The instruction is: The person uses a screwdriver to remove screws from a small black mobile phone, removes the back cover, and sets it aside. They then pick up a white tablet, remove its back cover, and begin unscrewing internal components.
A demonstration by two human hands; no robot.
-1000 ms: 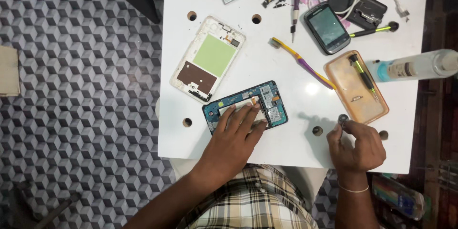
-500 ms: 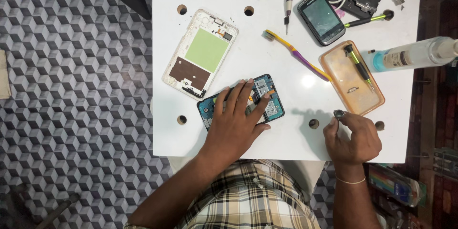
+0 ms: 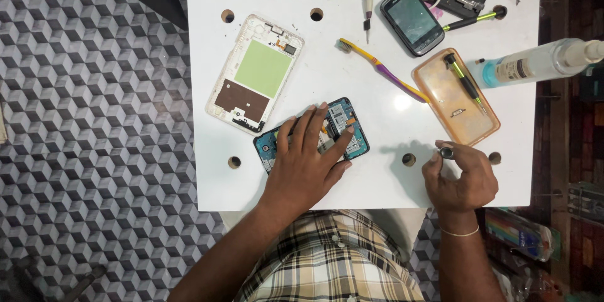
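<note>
Fingers (image 3: 314, 127) of the left hand (image 3: 306, 167) are spread flat and apart, pressing down on the opened phone body (image 3: 343, 135), a blue-edged frame with its circuit board showing. That phone body lies near the near edge of the white desk (image 3: 377, 110), and most of its left half sits under the palm; only its right end peeks out past the fingertips, with the thumb along its near right corner.

Over at the right, the right hand (image 3: 459, 179) is curled, its fingers pinched together on the dark round cap of a small tool (image 3: 446, 152), likely a precision screwdriver; the shaft is hidden behind the hand. It hangs at the near right of the desk, well apart from the phone body.

Farther back: a white phone back frame (image 3: 255, 75) with a green pad just beyond the left hand, a yellow and purple toothbrush (image 3: 384, 70) in the middle, an orange phone case (image 3: 456, 97) holding a green-handled screwdriver (image 3: 464, 82), a clear spray bottle (image 3: 535, 63) at the right edge, and a dark phone (image 3: 412, 20) at the far side.
</note>
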